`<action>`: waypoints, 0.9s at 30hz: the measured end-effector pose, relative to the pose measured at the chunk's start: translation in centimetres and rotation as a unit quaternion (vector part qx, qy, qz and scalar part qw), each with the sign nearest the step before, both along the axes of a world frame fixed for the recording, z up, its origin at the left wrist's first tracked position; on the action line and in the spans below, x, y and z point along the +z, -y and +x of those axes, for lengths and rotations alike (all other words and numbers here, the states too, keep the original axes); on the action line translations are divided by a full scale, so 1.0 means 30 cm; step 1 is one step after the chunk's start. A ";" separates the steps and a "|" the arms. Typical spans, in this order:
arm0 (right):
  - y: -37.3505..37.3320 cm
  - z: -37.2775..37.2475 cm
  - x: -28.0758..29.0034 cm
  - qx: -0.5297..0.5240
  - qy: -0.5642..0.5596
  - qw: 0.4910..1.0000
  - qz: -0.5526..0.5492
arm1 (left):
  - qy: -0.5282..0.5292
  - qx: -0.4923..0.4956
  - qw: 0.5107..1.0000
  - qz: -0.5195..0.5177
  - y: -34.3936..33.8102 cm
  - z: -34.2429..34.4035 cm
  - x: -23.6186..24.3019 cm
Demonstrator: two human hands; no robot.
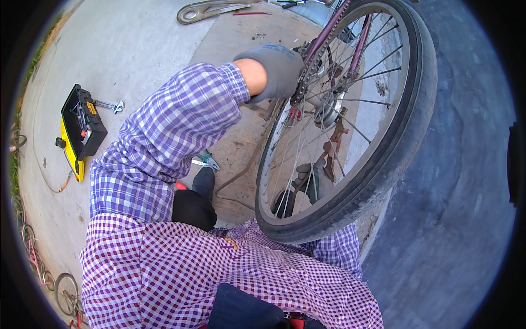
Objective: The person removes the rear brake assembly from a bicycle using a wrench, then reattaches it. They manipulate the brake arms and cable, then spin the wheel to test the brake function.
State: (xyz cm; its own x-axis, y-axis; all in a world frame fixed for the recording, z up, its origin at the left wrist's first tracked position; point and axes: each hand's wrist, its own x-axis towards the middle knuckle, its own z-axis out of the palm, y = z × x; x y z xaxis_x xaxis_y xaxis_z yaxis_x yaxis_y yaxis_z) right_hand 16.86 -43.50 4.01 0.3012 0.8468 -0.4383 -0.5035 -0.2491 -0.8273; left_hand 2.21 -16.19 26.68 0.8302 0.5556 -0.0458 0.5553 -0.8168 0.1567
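A bicycle wheel (413, 118) with a black tyre and thin spokes stands tilted in front of me, joined to a purple frame (323, 41). My left hand (272, 71), in a grey glove, is closed right beside the chain (309, 68). Its fingertips are hidden, so what it grips does not show. Behind the lower spokes, my right hand (313, 180), also gloved, has its fingers curled; spokes and rim partly cover it, and I cannot make out what it holds. A rusty metal part (333, 148) is next to it, below the hub (327, 114).
On the left lies an open black toolbox (93, 123) with a yellow lid (70, 148) and an adjustable wrench (112, 105). Teal-handled pliers (207, 160) rest by my foot. A metal crank-shaped piece (211, 11) and a red rod (252, 13) lie at the far side.
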 end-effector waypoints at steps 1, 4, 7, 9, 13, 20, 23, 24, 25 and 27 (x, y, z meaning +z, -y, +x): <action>0.009 -0.002 0.007 0.000 0.002 1.000 0.000 | -0.005 -0.002 1.000 0.008 0.015 0.007 0.007; 0.012 0.008 0.002 0.000 0.006 1.000 0.002 | 0.019 0.010 1.000 -0.001 -0.040 0.035 0.012; -0.044 0.053 -0.053 0.002 0.009 1.000 0.002 | 0.088 0.054 0.995 -0.015 -0.203 0.130 -0.075; -0.113 0.099 -0.111 0.004 0.012 1.000 -0.002 | 0.228 0.082 0.970 0.003 -0.346 0.244 -0.192; -0.243 0.162 -0.199 0.011 0.014 1.000 -0.008 | 0.346 0.105 0.931 -0.054 -0.606 0.407 -0.451; -0.239 0.124 -0.153 0.016 0.025 0.999 -0.031 | 0.249 0.228 0.849 -0.407 -0.762 0.352 -0.744; -0.235 0.126 -0.143 0.018 0.024 0.999 -0.037 | 0.093 0.012 0.949 -0.302 -0.762 0.256 -0.834; -0.234 0.131 -0.143 0.018 0.022 0.999 -0.038 | 0.156 0.121 0.871 -0.450 -0.728 0.223 -0.868; -0.234 0.135 -0.146 0.017 0.020 0.999 -0.038 | 0.206 0.226 0.756 -0.578 -0.696 0.199 -0.889; -0.233 0.141 -0.153 0.018 0.018 0.999 -0.039 | 0.246 0.266 0.766 -0.531 -0.655 0.177 -0.889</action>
State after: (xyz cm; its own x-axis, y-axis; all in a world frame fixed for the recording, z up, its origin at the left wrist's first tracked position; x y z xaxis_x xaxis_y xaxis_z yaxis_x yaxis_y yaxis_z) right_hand 21.10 -36.49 -0.59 0.2880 0.8210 -0.4930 -0.4642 -0.3306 -0.8217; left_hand 7.52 3.45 0.00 0.5612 0.6874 -0.4611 0.4263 0.2375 0.8728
